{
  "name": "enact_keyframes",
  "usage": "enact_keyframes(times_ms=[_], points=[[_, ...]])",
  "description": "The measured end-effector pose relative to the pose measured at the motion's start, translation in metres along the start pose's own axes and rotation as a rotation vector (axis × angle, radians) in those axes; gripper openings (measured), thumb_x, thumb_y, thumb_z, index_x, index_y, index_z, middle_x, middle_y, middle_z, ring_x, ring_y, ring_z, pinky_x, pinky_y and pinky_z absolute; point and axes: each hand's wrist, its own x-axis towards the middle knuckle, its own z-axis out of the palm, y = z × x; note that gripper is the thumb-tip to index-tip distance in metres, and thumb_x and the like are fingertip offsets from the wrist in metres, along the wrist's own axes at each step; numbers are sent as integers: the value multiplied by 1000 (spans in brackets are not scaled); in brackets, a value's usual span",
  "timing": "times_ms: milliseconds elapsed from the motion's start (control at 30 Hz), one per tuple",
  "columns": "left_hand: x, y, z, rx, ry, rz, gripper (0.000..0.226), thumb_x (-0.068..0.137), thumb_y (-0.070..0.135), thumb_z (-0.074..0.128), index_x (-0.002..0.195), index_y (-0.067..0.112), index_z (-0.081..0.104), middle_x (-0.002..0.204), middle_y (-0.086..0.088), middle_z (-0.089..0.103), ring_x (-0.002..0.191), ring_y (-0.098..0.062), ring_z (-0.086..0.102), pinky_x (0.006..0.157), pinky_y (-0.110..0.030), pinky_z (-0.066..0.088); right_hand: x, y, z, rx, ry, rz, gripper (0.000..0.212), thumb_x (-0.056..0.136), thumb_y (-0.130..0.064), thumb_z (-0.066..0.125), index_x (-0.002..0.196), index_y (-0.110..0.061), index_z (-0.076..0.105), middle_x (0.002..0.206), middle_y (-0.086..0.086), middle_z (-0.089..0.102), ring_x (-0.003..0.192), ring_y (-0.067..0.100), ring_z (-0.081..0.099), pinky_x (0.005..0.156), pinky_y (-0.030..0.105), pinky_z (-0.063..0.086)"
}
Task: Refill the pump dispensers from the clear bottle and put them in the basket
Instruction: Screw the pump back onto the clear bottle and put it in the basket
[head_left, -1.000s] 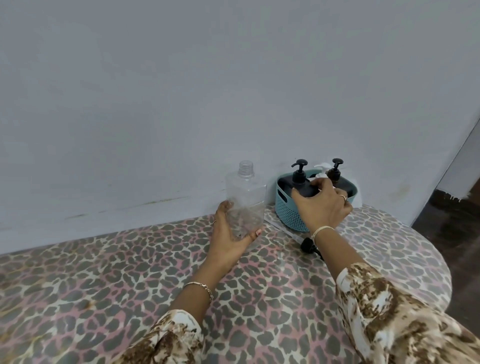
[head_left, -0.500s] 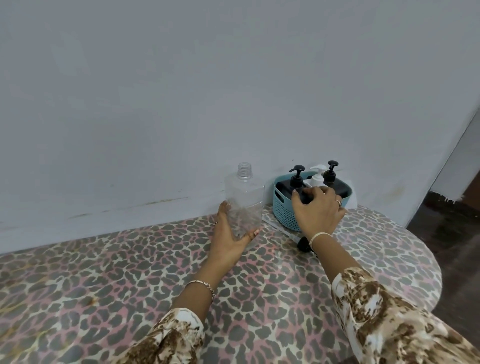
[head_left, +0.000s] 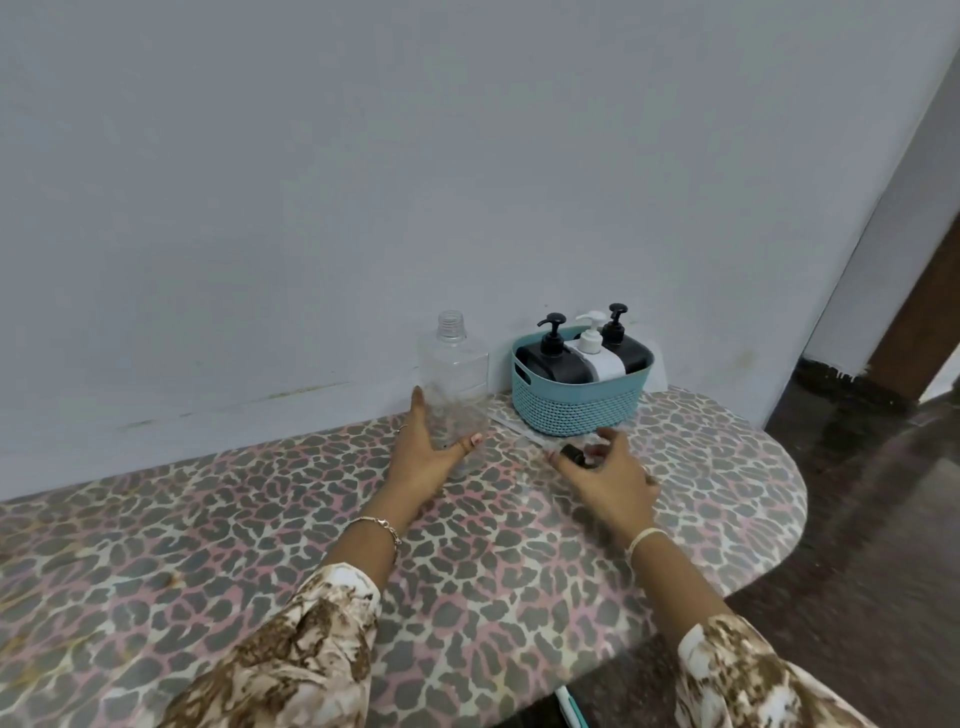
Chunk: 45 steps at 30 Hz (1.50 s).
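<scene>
Your left hand (head_left: 423, 457) wraps the lower part of the clear bottle (head_left: 453, 387): the thumb lies on the side nearer the basket, the other fingers (head_left: 418, 402) curl round the far side, so the hand is clamped on it. The bottle stands upright on the leopard-print table (head_left: 260, 545), its threaded neck uncapped and above your fingertips.

Your right hand (head_left: 610, 475) hovers low over the table with its fingers spread and curled, closed on nothing. A small black cap (head_left: 571, 453) lies just beyond the thumb, between thumb and forefinger (the hand is blurred, so I cannot tell whether they touch it).

The blue basket (head_left: 576, 400) sits beyond your right fingertips, against the wall (head_left: 363, 182) and just beside the bottle. Three pump dispensers stand in it: a black one (head_left: 553, 358) nearest the bottle, a white one (head_left: 597, 356) in the middle, another black one (head_left: 626, 345) behind.

Half a second ago your right hand was at the basket, on the dispensers; it has since come back toward you and down to the cap. The left hand has kept its grip on the bottle.
</scene>
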Motion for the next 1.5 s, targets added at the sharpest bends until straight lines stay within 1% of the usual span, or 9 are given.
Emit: enact_keyframes(times_ms=[100,300,600,700,833,900,1033,1133,1500], points=[[-3,0,-4,6,-40,-8,110,75,39,75,153,27,-1,160,-4,20,145,-24,23,117,-45,24,-7,7,5,-203,-28,-18,78,67,-58,71,131,-29,39,123,-4,60,121,23,50,105,43,25],[-13,-1,-8,-25,-64,-11,110,74,38,76,154,27,1,159,-3,21,144,-23,25,117,-44,24,-15,-2,4,-116,139,-83,34,72,-50,71,100,-37,58,96,-15,66,101,16,57,90,38,26],[-27,-10,-17,-101,-20,23,107,70,36,80,154,23,14,154,-2,34,136,-20,38,105,-28,33,-21,-61,-25,747,209,-126,26,65,-24,88,84,-22,70,81,-8,70,72,10,58,76,31,53],[-33,-12,-26,-105,-14,30,109,61,42,81,151,25,22,149,0,41,130,-14,43,105,-30,38,-22,-94,-38,1006,214,-187,37,70,-17,86,103,-9,70,91,0,72,85,13,67,79,25,55],[-42,-17,-39,-115,17,49,110,53,45,84,148,27,29,141,3,49,110,-4,48,79,-7,44,-26,-138,-53,1222,190,-252,28,84,-18,73,110,-18,62,111,3,68,102,15,67,79,31,58],[-45,-21,-45,-127,45,56,110,54,42,86,148,28,29,139,3,49,101,0,51,66,-1,45,-28,-159,-58,1217,169,-314,18,91,-21,64,108,-19,57,114,7,67,104,19,67,79,32,58],[-52,-27,-54,-133,85,51,109,52,41,86,146,26,32,138,2,51,102,5,52,80,-5,44,-34,-194,-67,1151,180,-470,13,99,-24,50,110,-17,49,114,11,65,96,23,69,75,29,57],[-55,-31,-57,-180,96,58,107,50,40,86,143,27,35,132,5,53,87,20,45,64,2,43,-39,-215,-72,1109,210,-562,14,99,-24,49,110,-15,48,111,11,64,87,21,70,73,28,57],[-56,-31,-56,-206,88,52,109,48,39,85,145,27,35,128,13,55,89,18,45,65,1,44,-44,-246,-71,943,193,-705,12,100,-23,49,107,-13,48,93,-4,64,76,15,69,74,33,59]])
